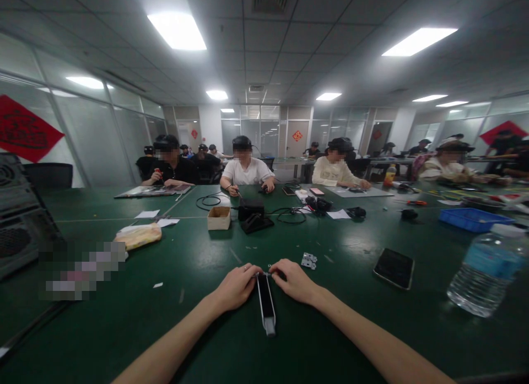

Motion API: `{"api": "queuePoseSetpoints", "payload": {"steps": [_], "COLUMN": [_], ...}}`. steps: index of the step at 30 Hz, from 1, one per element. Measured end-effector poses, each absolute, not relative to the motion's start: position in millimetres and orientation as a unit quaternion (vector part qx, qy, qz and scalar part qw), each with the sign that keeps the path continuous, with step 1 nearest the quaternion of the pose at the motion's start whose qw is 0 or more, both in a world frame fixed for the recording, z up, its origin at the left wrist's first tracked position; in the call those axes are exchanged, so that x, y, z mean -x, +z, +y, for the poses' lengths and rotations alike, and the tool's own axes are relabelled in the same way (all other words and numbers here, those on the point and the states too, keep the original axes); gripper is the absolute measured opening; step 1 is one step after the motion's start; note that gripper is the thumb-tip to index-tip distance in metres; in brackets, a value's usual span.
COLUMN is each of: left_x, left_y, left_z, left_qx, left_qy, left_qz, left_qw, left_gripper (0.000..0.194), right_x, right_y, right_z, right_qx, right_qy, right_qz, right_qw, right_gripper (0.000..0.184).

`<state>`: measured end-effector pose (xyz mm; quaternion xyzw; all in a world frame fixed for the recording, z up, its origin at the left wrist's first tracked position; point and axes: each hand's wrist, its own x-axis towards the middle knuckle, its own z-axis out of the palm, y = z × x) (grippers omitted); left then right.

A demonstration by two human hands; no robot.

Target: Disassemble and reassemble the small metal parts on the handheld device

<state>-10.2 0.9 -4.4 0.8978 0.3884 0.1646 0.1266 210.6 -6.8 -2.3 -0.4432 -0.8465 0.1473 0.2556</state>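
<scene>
Green tabletop [165,340] spreads across the head view, and both bare forearms reach onto it from 6 o'clock. The left hand [236,287] and right hand [294,280] meet near the middle, their fingers [253,272] curled inward with the tips close together at the far end of a narrow black casing with a pale rim [266,302]. The casing lies flat on the tabletop, its length pointing back toward the person. Whether the fingers pinch the casing or some small part at its end is too small to tell.

Just past the right hand, at 1 o'clock, lies a small metal hinge plate [309,260]. A dark smartphone [394,268] lies flat at 2 o'clock, and a clear water bottle with a blue label [483,271] sits at 3 o'clock, with a blue plastic tray [471,219] farther off beyond them. At 12 o'clock are a small cardboard box [219,217] and a black device [252,218] near loops of cable [209,201]. A yellowish packet [138,236] lies at 10 o'clock, beside a black computer case [20,213] at 9 o'clock. Across the tabletop sit co-workers, one in a white shirt [246,172].
</scene>
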Motion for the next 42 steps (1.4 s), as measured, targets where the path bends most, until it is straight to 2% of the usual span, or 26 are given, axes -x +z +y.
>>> {"api": "queuePoseSetpoints", "payload": {"steps": [14,21,37,40,42], "left_x": [10.2,9.7,8.8,8.2,8.0], "left_y": [-6.5,-5.6,-6.8,-1.5,1.5], "left_z": [2.8,2.4,4.3,1.0,-0.8], "left_qx": [-0.899,-0.898,-0.901,-0.900,-0.898], "left_qy": [0.169,0.165,0.170,0.164,0.158], "left_qz": [0.385,0.390,0.383,0.387,0.391], "left_qw": [0.120,0.122,0.111,0.120,0.125], "left_gripper": [0.026,0.027,0.026,0.027,0.027], "right_x": [-212.9,-210.9,-205.4,-221.5,-248.2], "right_y": [-9.5,-8.1,-7.1,10.8,26.3], "right_z": [0.0,-1.9,2.6,8.6,13.5], "right_qx": [0.426,0.422,0.379,0.416,0.519], "right_qy": [0.152,0.124,0.057,0.000,-0.064], "right_qz": [-0.854,-0.854,-0.886,-0.872,-0.811], "right_qw": [0.255,0.279,0.260,0.258,0.263], "right_gripper": [0.015,0.018,0.015,0.023,0.028]}}
